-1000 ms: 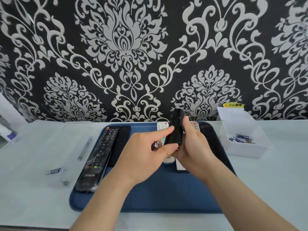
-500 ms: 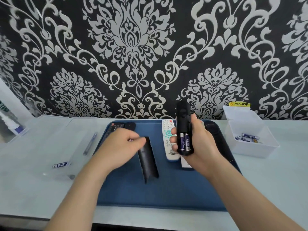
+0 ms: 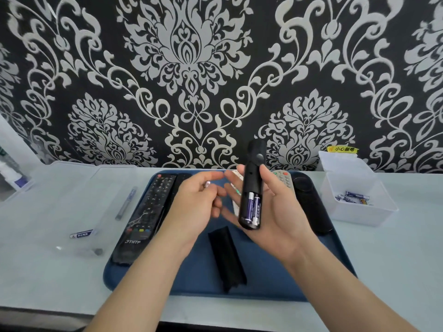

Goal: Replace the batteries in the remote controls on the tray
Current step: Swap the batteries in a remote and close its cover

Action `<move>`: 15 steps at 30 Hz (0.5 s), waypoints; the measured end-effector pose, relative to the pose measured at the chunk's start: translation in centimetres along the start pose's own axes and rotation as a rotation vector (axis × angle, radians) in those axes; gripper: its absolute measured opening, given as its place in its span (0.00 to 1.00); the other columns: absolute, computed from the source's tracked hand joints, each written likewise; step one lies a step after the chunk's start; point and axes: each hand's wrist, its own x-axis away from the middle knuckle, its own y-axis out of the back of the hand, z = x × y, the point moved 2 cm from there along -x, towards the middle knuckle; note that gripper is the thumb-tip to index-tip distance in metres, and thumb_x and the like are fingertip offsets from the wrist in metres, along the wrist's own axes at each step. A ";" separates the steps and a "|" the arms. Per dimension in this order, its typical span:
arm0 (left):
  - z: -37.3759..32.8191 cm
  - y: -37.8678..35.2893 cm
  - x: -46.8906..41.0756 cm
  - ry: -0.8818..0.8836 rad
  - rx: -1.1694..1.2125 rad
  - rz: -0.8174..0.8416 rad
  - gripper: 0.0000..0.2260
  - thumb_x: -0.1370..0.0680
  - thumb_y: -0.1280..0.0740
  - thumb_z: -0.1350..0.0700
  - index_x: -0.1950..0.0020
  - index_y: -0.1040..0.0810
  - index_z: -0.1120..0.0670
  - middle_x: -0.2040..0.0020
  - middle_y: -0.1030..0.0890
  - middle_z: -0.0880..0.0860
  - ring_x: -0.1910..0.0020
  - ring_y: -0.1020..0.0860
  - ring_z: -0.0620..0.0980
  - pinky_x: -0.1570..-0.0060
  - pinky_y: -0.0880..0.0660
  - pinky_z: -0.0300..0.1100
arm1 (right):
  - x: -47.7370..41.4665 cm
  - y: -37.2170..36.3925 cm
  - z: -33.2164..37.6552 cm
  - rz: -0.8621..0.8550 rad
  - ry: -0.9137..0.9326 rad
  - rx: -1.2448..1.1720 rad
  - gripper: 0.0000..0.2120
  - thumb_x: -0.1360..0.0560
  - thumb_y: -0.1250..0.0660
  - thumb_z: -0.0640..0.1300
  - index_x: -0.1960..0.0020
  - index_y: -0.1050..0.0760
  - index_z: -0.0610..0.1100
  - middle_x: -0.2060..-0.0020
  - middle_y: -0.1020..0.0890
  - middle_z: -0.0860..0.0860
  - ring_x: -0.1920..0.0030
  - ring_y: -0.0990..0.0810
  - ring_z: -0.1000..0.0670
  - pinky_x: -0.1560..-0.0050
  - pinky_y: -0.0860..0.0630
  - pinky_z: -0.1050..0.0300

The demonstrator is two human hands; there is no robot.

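My right hand [image 3: 280, 212] holds a slim black remote [image 3: 253, 178] upright over the blue tray [image 3: 275, 274]. Its back faces me with the compartment open, showing two purple batteries [image 3: 253, 207]. My left hand [image 3: 194, 207] hovers just left of it, fingers loosely curled, pinching what looks like a small battery [image 3: 207, 184]. The remote's black battery cover [image 3: 226, 257] lies on the tray below my hands. A long black remote [image 3: 148, 212] lies at the tray's left. A white remote [image 3: 284, 182] and another black remote [image 3: 311, 212] lie behind my right hand.
A clear box [image 3: 359, 214] with several batteries [image 3: 352, 198] stands right of the tray. Left of the tray a clear shallow container [image 3: 72, 188] holds loose batteries [image 3: 81, 234]. The patterned wall rises directly behind the table.
My left hand laid the battery cover on the tray, then rose back beside the remote. My right hand turned the remote so its open compartment faces me.
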 end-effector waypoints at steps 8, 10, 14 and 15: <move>-0.5 -3.8 1.8 -0.503 -0.760 -0.058 0.22 0.24 0.43 0.62 0.31 0.31 0.49 0.50 0.24 0.46 0.46 0.28 0.48 0.50 0.33 0.39 | -0.3 0.3 -0.5 -0.061 0.019 -0.258 0.19 0.18 0.43 0.52 0.51 0.18 0.42 0.44 0.17 0.44 0.44 0.18 0.45 0.39 0.23 0.50; -0.4 -4.5 2.0 -0.464 -0.792 -0.005 0.27 0.25 0.44 0.68 0.27 0.36 0.48 0.45 0.27 0.46 0.40 0.34 0.47 0.45 0.37 0.38 | -0.5 0.7 -0.2 -0.076 0.029 -0.278 0.19 0.17 0.44 0.52 0.49 0.19 0.41 0.38 0.20 0.42 0.39 0.20 0.42 0.34 0.27 0.46; 0.3 -4.4 1.1 -0.401 -0.491 0.131 0.32 0.24 0.46 0.70 0.23 0.44 0.48 0.25 0.36 0.45 0.26 0.43 0.39 0.25 0.46 0.47 | -0.5 0.9 0.4 -0.041 0.024 -0.282 0.20 0.17 0.48 0.52 0.46 0.21 0.41 0.39 0.19 0.40 0.38 0.20 0.42 0.34 0.27 0.45; 0.1 -4.2 0.9 -0.391 -0.342 0.142 0.31 0.24 0.45 0.70 0.23 0.42 0.48 0.26 0.34 0.44 0.27 0.40 0.37 0.26 0.44 0.44 | -0.5 1.0 0.6 -0.042 0.019 -0.279 0.19 0.17 0.48 0.52 0.46 0.22 0.41 0.39 0.19 0.40 0.39 0.20 0.43 0.36 0.25 0.45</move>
